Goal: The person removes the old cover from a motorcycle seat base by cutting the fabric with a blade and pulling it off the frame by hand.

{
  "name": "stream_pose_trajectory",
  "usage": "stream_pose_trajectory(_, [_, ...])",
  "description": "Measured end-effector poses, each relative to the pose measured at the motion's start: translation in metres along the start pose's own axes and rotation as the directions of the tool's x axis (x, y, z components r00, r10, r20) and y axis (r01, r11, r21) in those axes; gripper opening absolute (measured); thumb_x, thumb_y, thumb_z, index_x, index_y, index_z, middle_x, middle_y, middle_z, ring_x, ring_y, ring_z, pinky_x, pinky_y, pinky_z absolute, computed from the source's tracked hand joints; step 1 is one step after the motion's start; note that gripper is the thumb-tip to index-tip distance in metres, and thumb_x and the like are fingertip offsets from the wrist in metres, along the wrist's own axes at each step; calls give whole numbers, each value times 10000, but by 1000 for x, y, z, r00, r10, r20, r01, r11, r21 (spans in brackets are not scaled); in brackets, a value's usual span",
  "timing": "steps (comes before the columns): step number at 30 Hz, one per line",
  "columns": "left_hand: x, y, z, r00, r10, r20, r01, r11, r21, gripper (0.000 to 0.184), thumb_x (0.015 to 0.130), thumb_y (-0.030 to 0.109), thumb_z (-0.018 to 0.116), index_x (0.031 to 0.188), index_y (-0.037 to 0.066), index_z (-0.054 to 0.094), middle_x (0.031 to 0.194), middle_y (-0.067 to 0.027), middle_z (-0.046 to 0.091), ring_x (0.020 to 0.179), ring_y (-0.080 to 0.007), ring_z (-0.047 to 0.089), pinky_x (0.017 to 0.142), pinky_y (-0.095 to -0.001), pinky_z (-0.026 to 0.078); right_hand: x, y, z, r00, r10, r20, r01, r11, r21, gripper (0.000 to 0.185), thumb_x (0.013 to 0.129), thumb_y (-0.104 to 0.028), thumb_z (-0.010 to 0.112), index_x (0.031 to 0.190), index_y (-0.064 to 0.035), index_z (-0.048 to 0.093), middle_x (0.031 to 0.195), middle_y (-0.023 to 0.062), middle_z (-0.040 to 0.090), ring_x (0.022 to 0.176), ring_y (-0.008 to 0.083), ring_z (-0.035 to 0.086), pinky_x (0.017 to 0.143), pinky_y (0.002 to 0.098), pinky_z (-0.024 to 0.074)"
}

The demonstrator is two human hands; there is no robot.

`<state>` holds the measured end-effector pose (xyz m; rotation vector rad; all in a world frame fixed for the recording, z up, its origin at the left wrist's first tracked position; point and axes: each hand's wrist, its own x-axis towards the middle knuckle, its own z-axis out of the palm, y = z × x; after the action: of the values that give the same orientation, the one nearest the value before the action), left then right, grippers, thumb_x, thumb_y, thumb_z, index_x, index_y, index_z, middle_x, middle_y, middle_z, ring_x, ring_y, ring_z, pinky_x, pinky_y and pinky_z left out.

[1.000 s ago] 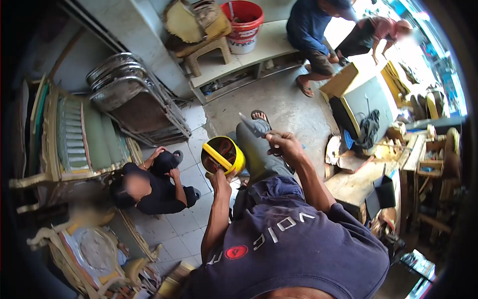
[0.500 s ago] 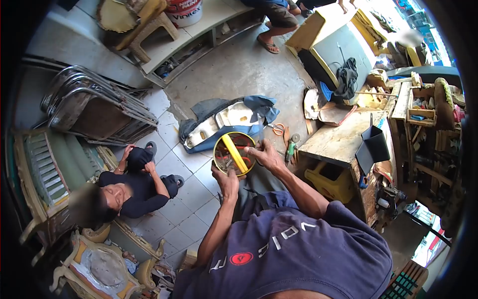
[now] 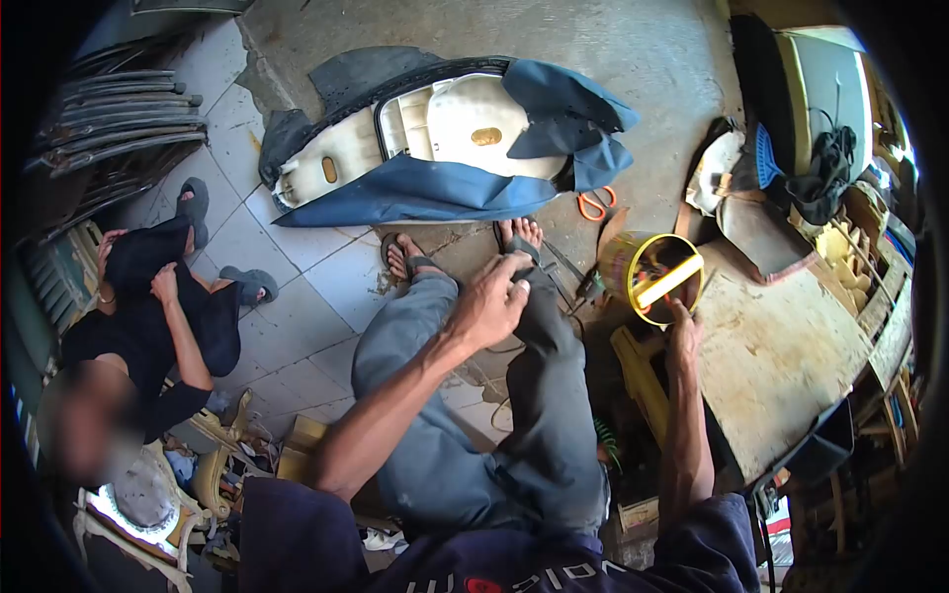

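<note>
My right hand [image 3: 684,331] grips the rim of a yellow tin [image 3: 619,267] at the right, beside the worn tabletop. A yellow bar crosses its mouth, and red-handled items show dimly inside. Over my knees, my left hand [image 3: 491,301] is closed, fingers curled with the thumb against them; whatever it holds, if anything, is hidden. On the floor ahead lies an upturned motorcycle seat with a white plastic base [image 3: 460,133] and loose blue cover material [image 3: 425,193] around it. Orange-handled scissors [image 3: 596,204] lie at the seat's right end.
A wooden workbench [image 3: 781,346] stands at my right, with a dustpan-like piece [image 3: 761,237] and scraps behind it. Another person [image 3: 148,336] sits at the left, near stacked metal-framed chairs [image 3: 124,119]. A carved chair frame [image 3: 148,514] stands at lower left.
The tin has moved right, from both hands into my right hand alone. My left hand has let go of it and closed over my lap. The view has shifted nearer the seat.
</note>
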<state>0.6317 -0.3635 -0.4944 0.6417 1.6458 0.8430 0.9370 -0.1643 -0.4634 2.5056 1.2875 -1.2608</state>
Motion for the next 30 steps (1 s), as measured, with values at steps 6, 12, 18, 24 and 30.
stream_pose_trajectory(6, [146,-98,-68,954,218,-205,-113,896,429,376,947,114,580,1299,-12,542,1205,-216,611,1046,-377,639,924,-428,514,228,111,6,913,204,-354,-87,943,320,173,891,-224,665,868,-81,569,613,19,449,435,142,421,399,306,357])
stream_pose_trajectory(12, [157,-147,-50,868,376,324,-492,572,656,835,838,615,664,1392,13,496,1288,-213,519,1194,-369,526,1043,-507,385,335,184,11,853,318,-414,17,775,631,161,898,-202,654,879,-69,566,660,33,466,462,156,441,412,310,376])
stream_pose_trajectory(18, [157,-186,-17,851,261,456,-518,555,651,631,783,541,734,1064,-6,594,915,-123,573,888,-294,603,779,-404,479,322,216,24,871,51,-489,163,909,384,408,981,-409,586,1062,-12,632,804,92,588,618,177,545,588,332,470])
stream_pose_trajectory(24, [170,-179,-8,800,442,406,-598,521,609,471,860,468,705,978,17,635,834,-116,564,781,-295,608,688,-421,497,183,139,103,761,-397,-513,514,851,105,556,1007,-439,551,1268,51,585,1060,165,617,894,243,597,777,386,505])
stream_pose_trajectory(30, [169,-165,4,905,357,230,-417,636,650,485,865,421,720,1127,23,628,930,-163,602,870,-326,648,744,-424,525,85,79,156,728,-685,-32,668,718,-196,586,916,-247,710,1440,-113,484,775,151,627,643,247,598,652,378,492])
